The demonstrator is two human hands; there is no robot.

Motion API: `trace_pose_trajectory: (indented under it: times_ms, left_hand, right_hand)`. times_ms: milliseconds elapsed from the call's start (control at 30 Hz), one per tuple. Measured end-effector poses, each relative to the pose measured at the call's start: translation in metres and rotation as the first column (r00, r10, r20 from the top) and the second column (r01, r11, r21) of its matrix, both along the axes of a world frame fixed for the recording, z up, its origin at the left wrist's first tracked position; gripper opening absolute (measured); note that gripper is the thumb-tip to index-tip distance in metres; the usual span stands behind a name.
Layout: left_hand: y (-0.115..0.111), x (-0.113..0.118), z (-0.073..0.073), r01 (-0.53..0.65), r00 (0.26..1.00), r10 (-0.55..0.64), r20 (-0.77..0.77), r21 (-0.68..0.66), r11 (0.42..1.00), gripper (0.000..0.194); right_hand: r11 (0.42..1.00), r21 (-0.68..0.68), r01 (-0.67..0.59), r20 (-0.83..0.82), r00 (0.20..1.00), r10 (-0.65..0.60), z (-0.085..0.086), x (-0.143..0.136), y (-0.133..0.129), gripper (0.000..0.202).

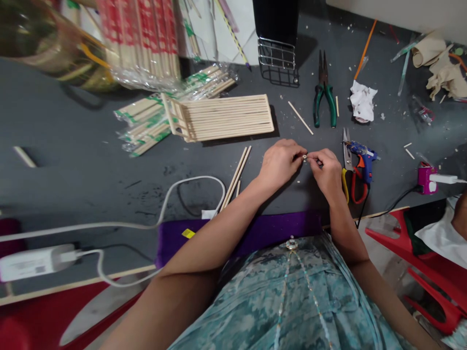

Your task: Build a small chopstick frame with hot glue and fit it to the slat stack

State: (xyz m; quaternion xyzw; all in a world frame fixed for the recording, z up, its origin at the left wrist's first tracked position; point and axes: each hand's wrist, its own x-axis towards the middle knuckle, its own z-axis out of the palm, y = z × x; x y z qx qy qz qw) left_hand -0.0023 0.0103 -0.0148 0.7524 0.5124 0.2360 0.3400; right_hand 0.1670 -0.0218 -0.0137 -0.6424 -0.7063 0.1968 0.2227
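Right of the slatted stick model (229, 116) and nearer the wearer, the left hand (280, 164) and right hand (326, 170), fingertips pinched nearly together, grip one tiny pale piece (305, 158), presumably for steadiness. Right of the model, likely for easy reach, lie one needle-nose pliers (323, 80), one scissors (349, 163), one glue gun (368, 167).

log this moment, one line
left hand: pinching small pale piece; right hand: pinching same piece; stick frame: on table, beyond left hand; glue gun: right of right hand

Left grip (280, 163) just beside right grip (326, 171)
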Motion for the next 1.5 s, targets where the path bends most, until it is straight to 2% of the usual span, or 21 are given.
trace_pose_trajectory:
  times_ms: [400, 600, 767, 1033, 1500]
  left_hand:
    - [0.0011, -0.0014, 0.0018, 0.007, 0.999, -0.005, 0.052, -0.027, 1.000, 0.020]
    - [0.0022, -0.0039, 0.0008, -0.008, 0.996, 0.009, 0.090, -0.007, 1.000, 0.023]
    - [0.0036, -0.0050, -0.0007, -0.036, 0.998, 0.034, 0.055, 0.039, 0.999, 0.022]
    - [0.0040, -0.0044, -0.0016, 0.007, 1.000, -0.007, 0.011, 0.056, 0.998, 0.019]
    - [0.0061, -0.0066, -0.0021, 0.022, 0.998, -0.024, 0.051, 0.036, 0.999, 0.016]
  right_hand:
    - [1.000, 0.028, 0.003, -0.032, 0.999, -0.002, -0.0021, -0.0002, -0.0004, 0.015]
    - [0.999, 0.049, -0.010, 0.020, 1.000, 0.009, -0.0040, -0.0004, 0.0001, 0.014]
    - [0.998, 0.062, 0.000, 0.041, 0.999, -0.003, -0.0033, -0.0033, 0.0001, 0.014]
    - [0.997, 0.080, 0.011, 0.073, 0.997, -0.017, -0.0038, -0.0054, -0.0003, 0.014]
    - [0.997, 0.074, 0.002, 0.079, 0.997, -0.008, -0.0042, -0.0047, -0.0001, 0.015]
